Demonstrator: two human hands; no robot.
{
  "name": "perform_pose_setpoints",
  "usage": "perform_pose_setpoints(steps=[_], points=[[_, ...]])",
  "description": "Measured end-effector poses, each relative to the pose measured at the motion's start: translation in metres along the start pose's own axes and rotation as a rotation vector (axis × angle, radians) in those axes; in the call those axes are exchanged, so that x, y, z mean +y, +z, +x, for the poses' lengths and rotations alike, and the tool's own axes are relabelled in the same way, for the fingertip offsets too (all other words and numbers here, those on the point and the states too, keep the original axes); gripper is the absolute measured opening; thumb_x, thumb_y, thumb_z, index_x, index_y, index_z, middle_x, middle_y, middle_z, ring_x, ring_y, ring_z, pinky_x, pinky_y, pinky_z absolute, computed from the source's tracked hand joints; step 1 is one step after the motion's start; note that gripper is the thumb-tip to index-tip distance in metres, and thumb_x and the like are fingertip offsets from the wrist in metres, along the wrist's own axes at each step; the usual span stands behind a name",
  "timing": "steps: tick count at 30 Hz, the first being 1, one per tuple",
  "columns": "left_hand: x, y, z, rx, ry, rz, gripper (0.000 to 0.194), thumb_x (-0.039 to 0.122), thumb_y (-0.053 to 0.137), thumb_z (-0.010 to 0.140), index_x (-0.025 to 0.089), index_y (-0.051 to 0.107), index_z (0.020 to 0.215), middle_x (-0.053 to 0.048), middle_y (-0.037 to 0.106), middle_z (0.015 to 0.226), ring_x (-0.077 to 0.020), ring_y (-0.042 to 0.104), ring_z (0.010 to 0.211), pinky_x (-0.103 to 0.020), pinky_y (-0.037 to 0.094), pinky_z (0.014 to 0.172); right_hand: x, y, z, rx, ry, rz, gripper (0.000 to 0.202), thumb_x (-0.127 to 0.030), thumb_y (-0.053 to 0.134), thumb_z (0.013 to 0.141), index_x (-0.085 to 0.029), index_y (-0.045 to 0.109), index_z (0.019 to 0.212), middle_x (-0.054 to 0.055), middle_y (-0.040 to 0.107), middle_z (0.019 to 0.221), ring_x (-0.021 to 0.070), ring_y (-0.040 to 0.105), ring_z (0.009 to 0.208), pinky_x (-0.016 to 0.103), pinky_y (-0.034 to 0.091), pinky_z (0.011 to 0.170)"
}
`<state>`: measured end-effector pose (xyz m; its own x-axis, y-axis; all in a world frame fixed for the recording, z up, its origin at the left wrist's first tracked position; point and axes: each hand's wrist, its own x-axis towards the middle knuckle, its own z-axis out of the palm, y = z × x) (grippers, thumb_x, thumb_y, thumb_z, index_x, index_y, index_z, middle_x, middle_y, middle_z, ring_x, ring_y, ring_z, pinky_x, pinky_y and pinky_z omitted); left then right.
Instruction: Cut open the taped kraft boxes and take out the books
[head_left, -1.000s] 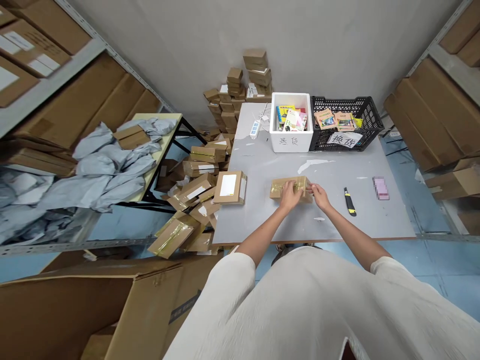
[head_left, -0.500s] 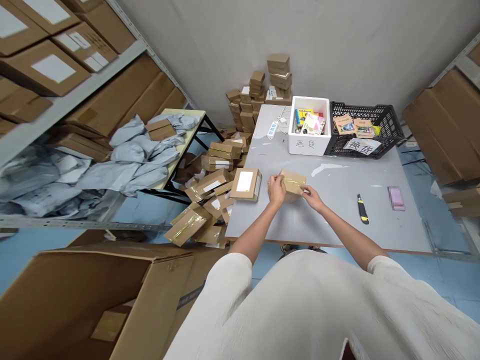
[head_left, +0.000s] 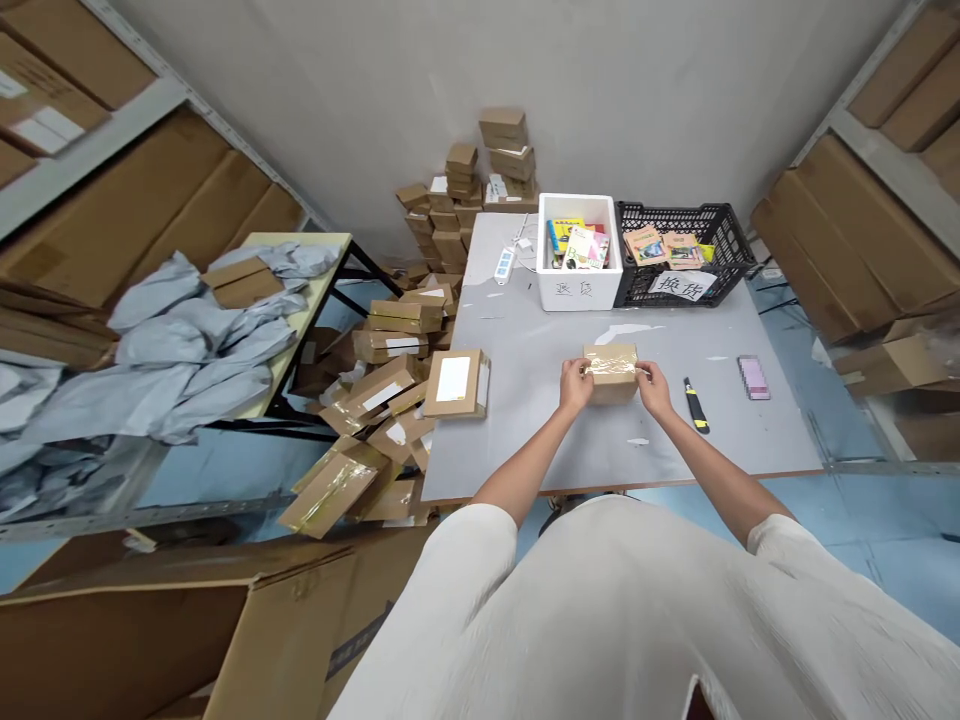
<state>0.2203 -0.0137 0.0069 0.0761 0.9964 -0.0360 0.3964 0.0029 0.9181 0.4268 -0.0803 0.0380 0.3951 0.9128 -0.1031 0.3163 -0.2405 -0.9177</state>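
both hands, left hand (head_left: pixel 576 385) and right hand (head_left: pixel 654 388), grip the taped box (head_left: pixel 611 371) on the table (head_left: pixel 525 440)

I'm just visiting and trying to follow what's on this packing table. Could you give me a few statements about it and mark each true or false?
1. Both hands hold the taped cardboard box, the left hand on one side and the right hand on the other. True.
2. The utility knife is in the right hand. False: it lies on the table, right of that hand.
3. The white foam box stands left of the black crate. True.
4. The box with the white label sits inside the crate. False: it lies on the table's left edge.
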Motion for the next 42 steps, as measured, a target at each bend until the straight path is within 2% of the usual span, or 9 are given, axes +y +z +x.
perform_pose_setpoints(steps=[5, 8, 11, 14, 17, 20, 23, 34, 42], points=[[0.021, 0.018, -0.005, -0.025, 0.050, 0.180, 0.031, 0.010, 0.066, 0.092, 0.024, 0.077, 0.118, -0.013, 0.064, 0.132, -0.0298, 0.064, 0.127, -0.045, 0.051, 0.115, 0.005, -0.016, 0.001, 0.038, 0.006, 0.030, 0.051, -0.063, 0.052, 0.096, -0.024, 0.065, 0.127, 0.015, 0.074, 0.137, 0.0313, 0.069, 0.118, 0.050, 0.054, 0.106], [0.034, 0.018, -0.013, -0.061, 0.116, 0.288, 0.025, 0.028, 0.069, 0.099, 0.026, 0.076, 0.123, -0.013, 0.066, 0.136, -0.0339, 0.061, 0.135, -0.050, 0.048, 0.118, 0.002, -0.008, 0.003, -0.092, -0.033, 0.116, 0.055, -0.069, 0.053, 0.098, -0.027, 0.064, 0.131, 0.012, 0.073, 0.142, 0.0293, 0.072, 0.117, 0.050, 0.055, 0.107], [0.039, 0.012, -0.018, -0.038, 0.078, 0.343, 0.046, 0.052, 0.074, 0.098, 0.026, 0.069, 0.135, -0.015, 0.066, 0.142, -0.0381, 0.057, 0.141, -0.053, 0.045, 0.119, 0.000, 0.006, 0.005, -0.214, -0.071, 0.181, 0.060, -0.078, 0.056, 0.095, -0.028, 0.067, 0.128, 0.011, 0.071, 0.143, 0.0299, 0.072, 0.120, 0.048, 0.058, 0.104], [0.031, -0.006, -0.018, 0.009, -0.017, 0.372, 0.059, 0.054, 0.077, 0.093, 0.023, 0.063, 0.142, -0.019, 0.063, 0.148, -0.0402, 0.056, 0.144, -0.052, 0.045, 0.118, 0.007, 0.016, 0.007, -0.251, -0.041, 0.185, 0.065, -0.082, 0.058, 0.092, -0.027, 0.070, 0.124, 0.011, 0.074, 0.135, 0.0310, 0.073, 0.117, 0.048, 0.059, 0.101], [0.010, -0.032, -0.017, 0.023, -0.129, 0.322, 0.050, 0.045, 0.069, 0.099, 0.022, 0.062, 0.142, -0.019, 0.065, 0.148, -0.0366, 0.063, 0.138, -0.048, 0.050, 0.113, 0.025, 0.014, 0.005, -0.236, 0.005, 0.122, 0.060, -0.078, 0.061, 0.090, -0.026, 0.072, 0.119, 0.009, 0.078, 0.120, 0.0305, 0.074, 0.113, 0.049, 0.058, 0.104], [-0.012, -0.054, -0.019, 0.015, -0.182, 0.244, 0.041, 0.038, 0.061, 0.103, 0.024, 0.062, 0.141, -0.014, 0.072, 0.142, -0.0325, 0.067, 0.133, -0.045, 0.053, 0.111, 0.050, 0.000, 0.002, -0.230, 0.073, 0.061, 0.050, -0.066, 0.063, 0.089, -0.025, 0.072, 0.116, 0.009, 0.078, 0.119, 0.0295, 0.074, 0.109, 0.050, 0.059, 0.100], [-0.029, -0.063, -0.025, 0.018, -0.253, 0.198, 0.041, 0.034, 0.055, 0.105, 0.023, 0.060, 0.143, -0.013, 0.073, 0.144, -0.0310, 0.069, 0.132, -0.043, 0.054, 0.110, 0.074, -0.023, 0.000, -0.196, 0.129, 0.006, 0.042, -0.054, 0.061, 0.087, -0.023, 0.073, 0.113, 0.010, 0.078, 0.123, 0.0282, 0.074, 0.108, 0.049, 0.060, 0.097], [-0.043, -0.015, -0.034, -0.123, -0.220, 0.165, 0.034, 0.036, 0.053, 0.105, 0.022, 0.069, 0.131, -0.012, 0.079, 0.130, -0.0298, 0.074, 0.116, -0.043, 0.057, 0.104, 0.136, -0.111, -0.001, 0.011, 0.291, -0.266, 0.034, -0.031, 0.059, 0.082, -0.021, 0.079, 0.107, 0.013, 0.082, 0.114, 0.0301, 0.075, 0.104, 0.047, 0.059, 0.101], [-0.035, 0.019, -0.033, -0.207, -0.179, 0.249, 0.039, 0.043, 0.058, 0.103, 0.022, 0.068, 0.134, -0.013, 0.078, 0.124, -0.0297, 0.072, 0.117, -0.044, 0.056, 0.106, 0.170, -0.149, 0.007, 0.030, 0.399, -0.524, 0.036, -0.028, 0.063, 0.083, -0.018, 0.077, 0.115, 0.015, 0.078, 0.122, 0.0288, 0.074, 0.107, 0.038, 0.058, 0.095]])
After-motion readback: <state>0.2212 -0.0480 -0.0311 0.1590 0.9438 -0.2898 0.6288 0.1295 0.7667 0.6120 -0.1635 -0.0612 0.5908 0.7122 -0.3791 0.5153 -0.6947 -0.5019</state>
